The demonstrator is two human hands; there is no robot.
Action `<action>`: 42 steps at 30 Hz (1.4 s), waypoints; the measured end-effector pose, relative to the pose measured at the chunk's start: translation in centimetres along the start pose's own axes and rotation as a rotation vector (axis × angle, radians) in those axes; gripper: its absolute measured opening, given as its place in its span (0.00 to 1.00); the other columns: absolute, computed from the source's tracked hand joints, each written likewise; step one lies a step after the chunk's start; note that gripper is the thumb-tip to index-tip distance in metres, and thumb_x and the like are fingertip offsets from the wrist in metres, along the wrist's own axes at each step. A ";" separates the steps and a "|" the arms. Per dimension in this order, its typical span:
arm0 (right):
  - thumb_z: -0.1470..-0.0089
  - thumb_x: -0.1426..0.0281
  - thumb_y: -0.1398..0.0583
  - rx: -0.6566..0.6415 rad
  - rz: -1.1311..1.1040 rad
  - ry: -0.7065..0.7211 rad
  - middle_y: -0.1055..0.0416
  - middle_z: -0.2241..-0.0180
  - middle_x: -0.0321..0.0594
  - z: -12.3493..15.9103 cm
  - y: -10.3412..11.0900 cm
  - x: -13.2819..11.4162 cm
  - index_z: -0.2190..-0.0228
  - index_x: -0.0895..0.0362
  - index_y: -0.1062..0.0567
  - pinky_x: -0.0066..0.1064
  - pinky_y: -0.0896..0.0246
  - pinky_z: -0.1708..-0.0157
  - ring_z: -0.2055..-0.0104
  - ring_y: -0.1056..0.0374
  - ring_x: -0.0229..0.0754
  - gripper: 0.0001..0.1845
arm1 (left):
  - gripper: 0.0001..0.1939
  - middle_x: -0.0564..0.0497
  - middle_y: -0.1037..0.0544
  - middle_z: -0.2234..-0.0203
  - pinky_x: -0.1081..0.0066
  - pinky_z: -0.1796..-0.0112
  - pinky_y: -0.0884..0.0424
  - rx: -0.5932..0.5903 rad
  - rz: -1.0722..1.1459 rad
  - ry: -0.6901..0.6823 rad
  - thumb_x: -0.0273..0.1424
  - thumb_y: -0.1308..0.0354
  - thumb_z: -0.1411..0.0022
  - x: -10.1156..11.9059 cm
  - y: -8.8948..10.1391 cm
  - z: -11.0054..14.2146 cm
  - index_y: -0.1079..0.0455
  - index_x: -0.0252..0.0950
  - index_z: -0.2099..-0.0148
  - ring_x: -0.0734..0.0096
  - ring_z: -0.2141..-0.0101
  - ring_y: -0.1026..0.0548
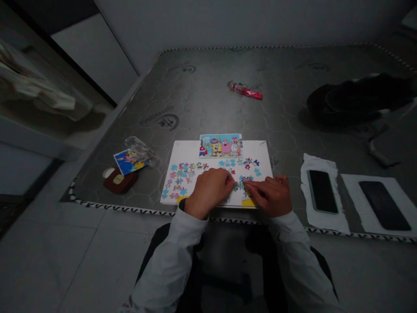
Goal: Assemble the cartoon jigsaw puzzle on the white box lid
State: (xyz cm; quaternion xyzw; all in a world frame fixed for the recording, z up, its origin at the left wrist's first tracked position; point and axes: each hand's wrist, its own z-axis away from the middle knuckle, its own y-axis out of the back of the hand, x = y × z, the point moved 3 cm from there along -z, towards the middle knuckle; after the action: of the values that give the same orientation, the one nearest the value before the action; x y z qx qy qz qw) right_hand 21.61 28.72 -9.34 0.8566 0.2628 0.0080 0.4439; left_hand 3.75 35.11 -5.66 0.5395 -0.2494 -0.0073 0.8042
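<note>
Both my hands sit low on a white sheet (185, 152) strewn with small blue, pink and red jigsaw pieces. My left hand (210, 191) curls over the sheet's front, its fingertips at a small cluster of pieces (241, 184). My right hand (269, 196) reaches in from the other side, with its fingertips touching that same cluster. Whether either hand pinches a piece is hidden by the fingers. A colourful cartoon picture card (221, 145) lies at the sheet's far edge. Yellow scraps (248, 202) show beside my right hand.
The sheet lies on a grey mattress (208, 100) with a patterned front edge. On it are a red tube, a clear bag with a picture card, a brown pouch, a black cloth bundle and two phones on white cloths. A tiled floor lies left and in front.
</note>
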 end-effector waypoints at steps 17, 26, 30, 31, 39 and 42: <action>0.39 0.63 0.38 -0.049 0.042 -0.002 0.32 0.85 0.29 0.2 -0.6 0.3 0.74 0.50 0.17 0.36 0.57 0.60 0.77 0.39 0.34 0.14 | 0.13 0.48 0.18 0.65 0.63 0.59 0.30 0.036 -0.040 0.000 0.40 0.45 0.35 -0.2 -0.1 0.1 0.22 0.40 0.61 0.62 0.64 0.22; 0.37 0.62 0.40 -0.077 0.054 -0.016 0.32 0.86 0.29 0.2 -0.5 0.2 0.77 0.50 0.18 0.37 0.57 0.61 0.77 0.39 0.34 0.18 | 0.14 0.46 0.18 0.66 0.62 0.63 0.29 0.062 -0.059 0.041 0.39 0.47 0.34 0.6 -0.4 0.1 0.22 0.39 0.61 0.58 0.64 0.21; 0.37 0.62 0.41 -0.080 0.046 -0.016 0.33 0.86 0.30 0.1 -0.5 0.2 0.77 0.51 0.19 0.36 0.57 0.61 0.77 0.40 0.34 0.19 | 0.13 0.46 0.18 0.66 0.63 0.62 0.29 0.063 -0.054 0.060 0.41 0.44 0.36 0.7 -0.6 0.0 0.22 0.39 0.62 0.57 0.63 0.21; 0.37 0.62 0.41 -0.079 0.044 -0.014 0.33 0.86 0.30 0.1 -0.5 0.2 0.78 0.51 0.19 0.36 0.57 0.61 0.77 0.40 0.34 0.19 | 0.13 0.46 0.18 0.66 0.63 0.62 0.29 0.063 -0.053 0.065 0.41 0.44 0.36 0.7 -0.6 0.0 0.22 0.40 0.62 0.57 0.63 0.21; 0.37 0.63 0.40 -0.066 0.049 -0.003 0.34 0.86 0.29 0.0 -0.5 0.1 0.78 0.51 0.19 0.36 0.57 0.61 0.77 0.41 0.34 0.19 | 0.13 0.47 0.17 0.67 0.63 0.61 0.29 0.075 -0.055 0.108 0.43 0.40 0.38 0.8 -0.4 0.0 0.21 0.41 0.62 0.58 0.62 0.21; 0.37 0.62 0.40 -0.074 0.041 -0.015 0.34 0.86 0.29 0.0 -0.5 0.1 0.78 0.51 0.19 0.35 0.58 0.61 0.77 0.41 0.34 0.19 | 0.13 0.47 0.18 0.68 0.61 0.61 0.28 0.096 -0.066 0.118 0.45 0.39 0.39 0.8 -0.5 -0.1 0.20 0.42 0.63 0.56 0.63 0.21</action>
State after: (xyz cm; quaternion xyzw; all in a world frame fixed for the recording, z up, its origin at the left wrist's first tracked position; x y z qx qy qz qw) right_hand 21.51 29.03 -9.76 0.8449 0.2413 0.0206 0.4769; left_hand 4.59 34.78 -5.85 0.5849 -0.1838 0.0099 0.7900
